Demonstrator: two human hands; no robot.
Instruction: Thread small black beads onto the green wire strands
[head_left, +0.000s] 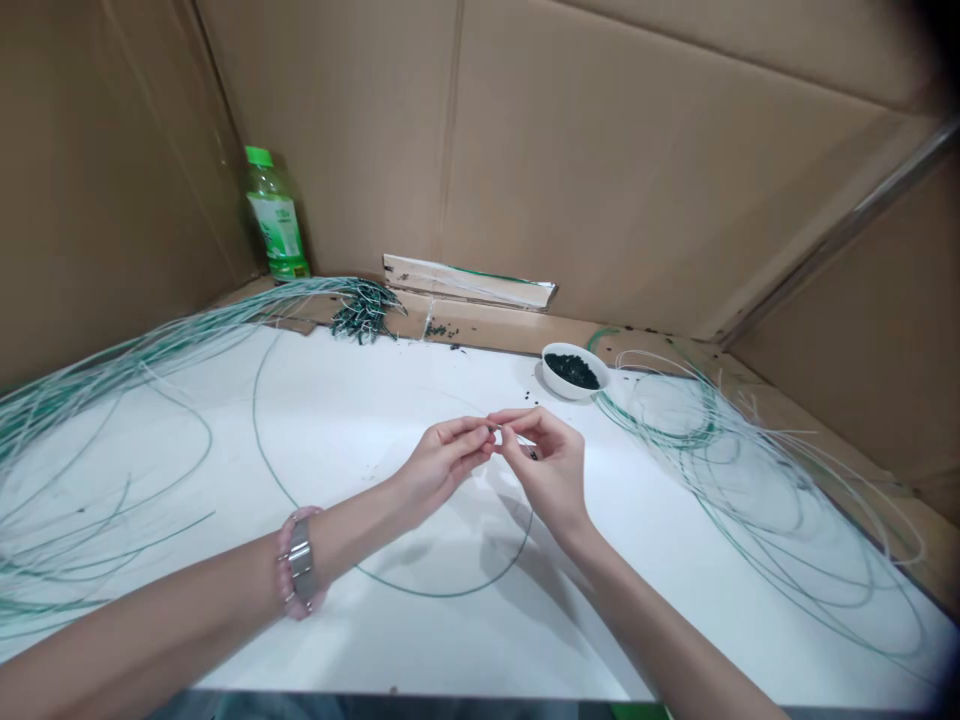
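Over the middle of the white table, my left hand point(450, 455) and my right hand point(551, 465) meet fingertip to fingertip. A small dark piece shows at the left fingertips, pinched between thumb and finger; its exact shape is too small to make out. My right thumb and forefinger pinch a thin green wire point(450, 596), close to that piece. From the right hand the wire hangs in a wide loop, passes beneath my left forearm and curves up on the left. Another dark bit shows by the right hand's curled fingers.
A white bowl point(551, 380) of small black pieces stands at the back right, with loose ones nearby. Bundled green and white wires point(169, 345) spread along the left; coiled wires point(712, 500) lie right. A green bottle point(277, 225) stands in the back corner. Cardboard walls point(585, 160) surround the table.
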